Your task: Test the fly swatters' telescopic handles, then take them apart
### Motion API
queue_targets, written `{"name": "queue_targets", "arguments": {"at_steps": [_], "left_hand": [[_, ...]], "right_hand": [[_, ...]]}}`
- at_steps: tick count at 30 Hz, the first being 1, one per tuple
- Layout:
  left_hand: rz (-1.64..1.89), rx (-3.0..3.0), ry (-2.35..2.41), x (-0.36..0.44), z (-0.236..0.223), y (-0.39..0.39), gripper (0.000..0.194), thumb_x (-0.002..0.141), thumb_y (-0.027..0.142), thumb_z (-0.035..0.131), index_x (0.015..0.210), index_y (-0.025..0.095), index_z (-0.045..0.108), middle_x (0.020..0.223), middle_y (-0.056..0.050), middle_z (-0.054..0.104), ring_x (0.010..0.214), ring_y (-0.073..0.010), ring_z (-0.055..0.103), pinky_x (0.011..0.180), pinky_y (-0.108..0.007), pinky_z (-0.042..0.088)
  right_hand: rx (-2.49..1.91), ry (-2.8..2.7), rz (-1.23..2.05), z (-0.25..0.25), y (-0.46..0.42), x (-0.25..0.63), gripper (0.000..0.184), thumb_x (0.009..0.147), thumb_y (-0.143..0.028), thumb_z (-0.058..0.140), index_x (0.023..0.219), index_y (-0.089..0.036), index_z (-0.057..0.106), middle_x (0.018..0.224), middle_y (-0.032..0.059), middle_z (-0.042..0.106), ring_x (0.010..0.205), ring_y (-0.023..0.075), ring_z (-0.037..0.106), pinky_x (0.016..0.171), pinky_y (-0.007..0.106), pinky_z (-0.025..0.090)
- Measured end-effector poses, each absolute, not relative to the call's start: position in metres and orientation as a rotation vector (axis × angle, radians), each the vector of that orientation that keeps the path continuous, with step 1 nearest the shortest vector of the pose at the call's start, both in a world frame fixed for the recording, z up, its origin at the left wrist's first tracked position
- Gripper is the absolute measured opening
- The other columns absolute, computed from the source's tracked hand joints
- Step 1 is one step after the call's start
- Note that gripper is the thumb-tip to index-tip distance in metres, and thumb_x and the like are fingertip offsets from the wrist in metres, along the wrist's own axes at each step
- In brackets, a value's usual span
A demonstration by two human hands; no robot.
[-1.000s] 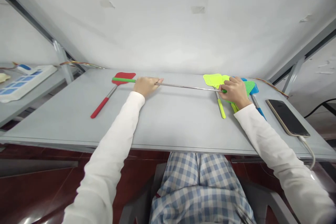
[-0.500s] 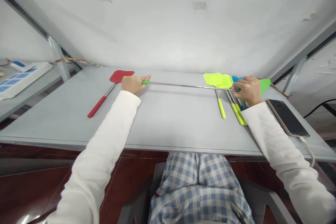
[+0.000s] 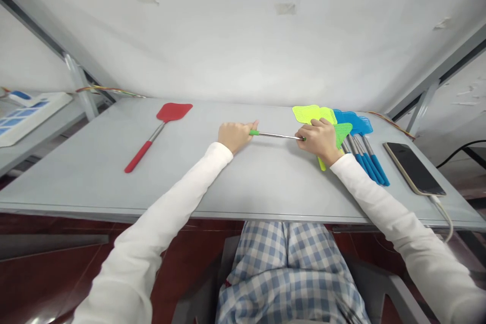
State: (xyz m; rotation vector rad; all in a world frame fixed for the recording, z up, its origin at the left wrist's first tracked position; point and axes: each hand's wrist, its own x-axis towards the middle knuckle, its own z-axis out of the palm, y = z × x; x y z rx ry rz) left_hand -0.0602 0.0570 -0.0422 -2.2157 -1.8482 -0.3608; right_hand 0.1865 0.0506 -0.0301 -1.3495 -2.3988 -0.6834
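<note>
A green fly swatter with a telescopic metal rod spans the gap between my hands, above the table. My left hand is closed around its green handle, most of which the fingers hide. Close to the green mesh head, my right hand grips the other end of the rod. Behind and beside that hand lie yellow fly swatters and several blue fly swatters, their heads overlapping toward the wall. A red fly swatter lies alone to the left of my left hand.
A phone with a white cable plugged in lies at the table's right end. Metal posts and thin coloured wires stand near the wall. A white and blue panel rests on a neighbouring surface at far left.
My hands have come closer together, and the exposed rod between them is much shorter. My right hand moved left, uncovering the blue swatters; my left hand moved right, away from the red one.
</note>
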Motion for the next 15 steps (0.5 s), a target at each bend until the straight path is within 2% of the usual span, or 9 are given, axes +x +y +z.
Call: {"name": "queue_targets", "arguments": {"at_steps": [5,9,12,15], "left_hand": [[-0.447,-2.258,-1.873,-0.032,-0.048,0.042,0.064,0.098,0.049,0.021,0.084,0.018,0.074,0.074,-0.017,0.071,0.069,-0.0249,0.067,0.056,-0.031,0.026],[-0.452,-2.291,-1.836,-0.029,-0.045,0.043,0.064,0.098,0.050,0.020,0.079,0.017,0.072,0.075,-0.016,0.071,0.071,-0.0242,0.066,0.057,-0.031,0.027],[-0.381,-2.390,-1.759,-0.031,-0.044,0.048,0.053,0.097,0.049,0.026,0.090,0.019,0.070,0.082,-0.013,0.072,0.076,-0.0234,0.067,0.058,-0.030,0.029],[-0.280,-2.480,-1.739,-0.034,-0.047,0.051,0.045,0.096,0.051,0.032,0.102,0.022,0.065,0.087,-0.010,0.073,0.079,-0.0232,0.067,0.059,-0.029,0.031]], "right_hand": [[-1.308,-2.483,-0.665,-0.028,0.044,0.175,0.025,0.075,-0.016,0.049,0.068,-0.019,0.073,0.065,0.0060,0.069,0.064,0.0169,0.043,0.061,0.034,0.019],[-1.332,-2.483,-0.682,-0.026,0.051,0.179,0.024,0.077,-0.016,0.049,0.072,-0.019,0.072,0.066,0.0068,0.068,0.070,0.0195,0.046,0.065,0.035,0.023],[-1.340,-2.479,-0.762,-0.030,0.058,0.182,0.025,0.083,-0.019,0.046,0.075,-0.019,0.070,0.068,0.0084,0.065,0.080,0.0235,0.048,0.073,0.038,0.028],[-1.317,-2.454,-0.875,-0.034,0.060,0.184,0.026,0.089,-0.026,0.043,0.087,-0.017,0.068,0.089,0.0121,0.066,0.093,0.0264,0.049,0.084,0.041,0.030]]}}
